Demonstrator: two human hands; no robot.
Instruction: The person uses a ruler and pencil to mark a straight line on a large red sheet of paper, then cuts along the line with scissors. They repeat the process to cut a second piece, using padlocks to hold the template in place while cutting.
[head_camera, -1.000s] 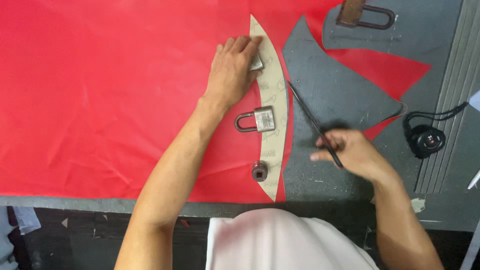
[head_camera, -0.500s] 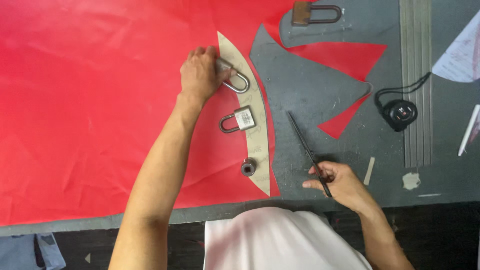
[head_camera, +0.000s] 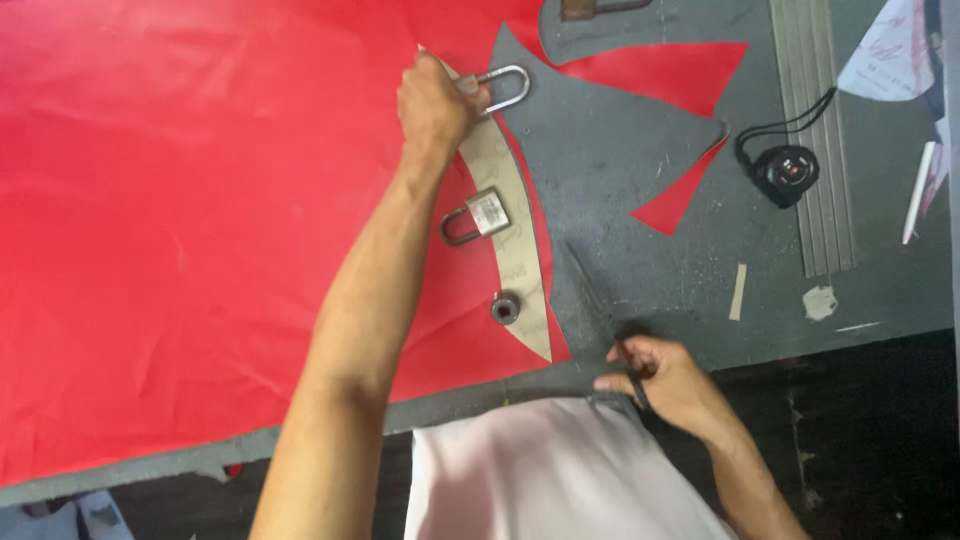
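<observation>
Grey and scuffed, the table (head_camera: 640, 230) carries a wide sheet of red cloth (head_camera: 180, 220) that covers its left part. Along the cloth's cut right edge lies a curved beige pattern (head_camera: 515, 235), pointed at both ends. Three weights sit on it: a padlock (head_camera: 497, 85) at the top end, a second padlock (head_camera: 478, 217) near the middle, and a small round nut (head_camera: 504, 307) lower down.

Left hand (head_camera: 432, 100) reaches far up the cloth and is curled over the body of the top padlock, fingers closed on it, with the shackle sticking out to the right over the table. Right hand (head_camera: 665, 378) rests at the near edge of the table, well apart from the pattern, with fingers through the handles of dark scissors (head_camera: 605, 315); the blades are blurred, point up and left towards the pattern's lower tip, and whether they are apart cannot be told.

Two red offcuts (head_camera: 670, 75) lie on the bare table to the right, one large and one a thin sliver. Beyond them sits a black tape measure (head_camera: 787, 172) with a cord, beside a ribbed metal strip (head_camera: 812, 130). White papers (head_camera: 890, 60) lie at the far right corner
</observation>
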